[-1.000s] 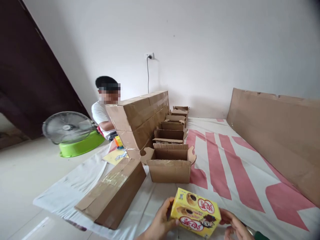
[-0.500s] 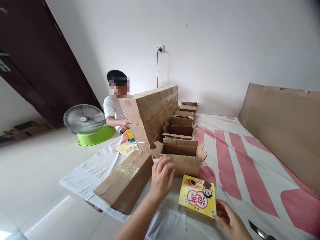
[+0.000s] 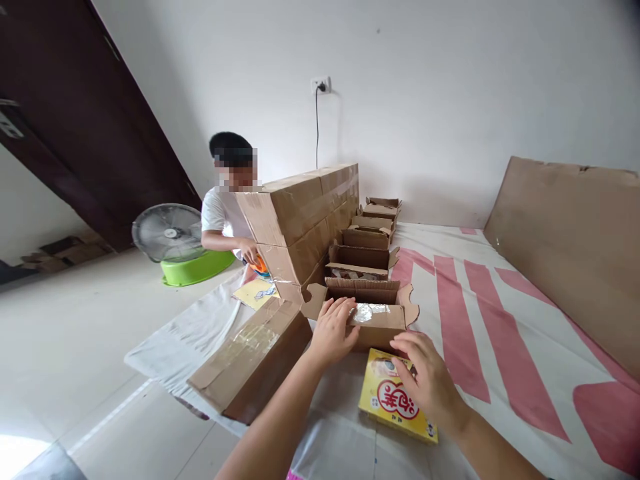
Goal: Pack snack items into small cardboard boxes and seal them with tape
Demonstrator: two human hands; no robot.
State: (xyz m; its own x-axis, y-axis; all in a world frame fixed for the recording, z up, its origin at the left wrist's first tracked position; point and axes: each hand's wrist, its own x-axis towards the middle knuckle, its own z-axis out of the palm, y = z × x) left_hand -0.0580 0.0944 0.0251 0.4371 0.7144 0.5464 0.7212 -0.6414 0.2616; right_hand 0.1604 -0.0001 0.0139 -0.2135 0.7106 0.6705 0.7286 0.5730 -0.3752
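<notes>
Your left hand [image 3: 333, 330] lies on the front flap [image 3: 373, 313] of the nearest open box [image 3: 380, 337]; you can't tell if it pinches. Your right hand [image 3: 425, 377] is half curled, with a wide gap by the thumb and nothing seen in it. It hangs over the yellow box [image 3: 393, 403], maybe touching. The yellow box lies on the cloth-covered table [image 3: 340, 427], just in front of the open box.

Watch out! If you push the flap too hard, it could bend or tear. If your right wrist drops, it could squash or bump the yellow box. If you shove the open box back, it might knock the row behind it.

Now count: two hands of yours, one yellow box, and about six open boxes in a row, though the far ones hide each other. There's one long taped box [image 3: 250, 357], one big cardboard sheet [image 3: 565, 260], one fan [image 3: 173, 233], one green tub [image 3: 197, 268] and one other person [image 3: 225, 213].
</notes>
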